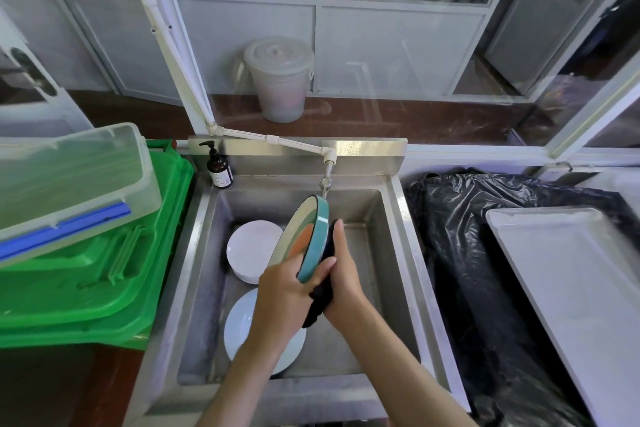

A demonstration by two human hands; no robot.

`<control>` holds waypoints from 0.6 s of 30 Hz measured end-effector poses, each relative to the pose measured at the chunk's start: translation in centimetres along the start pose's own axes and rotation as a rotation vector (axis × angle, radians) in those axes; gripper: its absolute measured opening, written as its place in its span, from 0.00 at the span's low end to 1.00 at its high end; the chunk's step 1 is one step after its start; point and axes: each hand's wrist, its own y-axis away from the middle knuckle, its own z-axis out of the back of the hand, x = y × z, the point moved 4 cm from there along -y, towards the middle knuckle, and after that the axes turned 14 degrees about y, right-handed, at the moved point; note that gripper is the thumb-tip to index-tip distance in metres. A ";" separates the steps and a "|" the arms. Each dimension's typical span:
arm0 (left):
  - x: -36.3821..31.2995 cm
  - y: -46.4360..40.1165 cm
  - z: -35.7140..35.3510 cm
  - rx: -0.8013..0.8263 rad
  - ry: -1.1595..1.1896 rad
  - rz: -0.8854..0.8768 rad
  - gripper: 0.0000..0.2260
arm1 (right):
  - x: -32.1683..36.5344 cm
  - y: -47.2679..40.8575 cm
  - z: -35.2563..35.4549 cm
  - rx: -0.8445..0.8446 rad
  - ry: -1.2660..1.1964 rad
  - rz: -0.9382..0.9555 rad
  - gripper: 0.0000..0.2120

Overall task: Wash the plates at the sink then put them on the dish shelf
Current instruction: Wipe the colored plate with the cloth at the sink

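Note:
Over the steel sink (204, 253) my left hand (287, 291) grips the lower rim of a teal-edged plate (313, 236) with a cream and orange face, held on edge under the tap (325, 180). My right hand (346, 274) presses a dark cloth (320, 302) against the plate's back; the cloth hangs down below the hands. In the basin lie a stack of white plates (251, 250) at the back left and one white plate (239, 322) near the front, partly hidden by my left forearm.
A brown soap pump bottle (219, 168) stands at the sink's back left corner. Green plastic crates (104, 274) with a clear lidded box (69, 180) on top sit to the left. To the right are a black bag (485, 253) and a white tray (568, 274).

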 end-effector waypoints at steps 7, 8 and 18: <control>1.1 0.4 1.1 0.194 -0.182 -0.167 0.21 | 0.3 0.6 1.0 -0.008 0.168 0.064 0.21; 1.4 0.8 1.1 0.208 -0.166 -0.203 0.22 | 0.0 0.6 1.3 -0.042 0.172 0.079 0.18; 6.0 -1.4 2.0 0.189 -0.038 -0.026 0.18 | -3.6 2.7 6.9 -0.283 0.112 0.202 0.13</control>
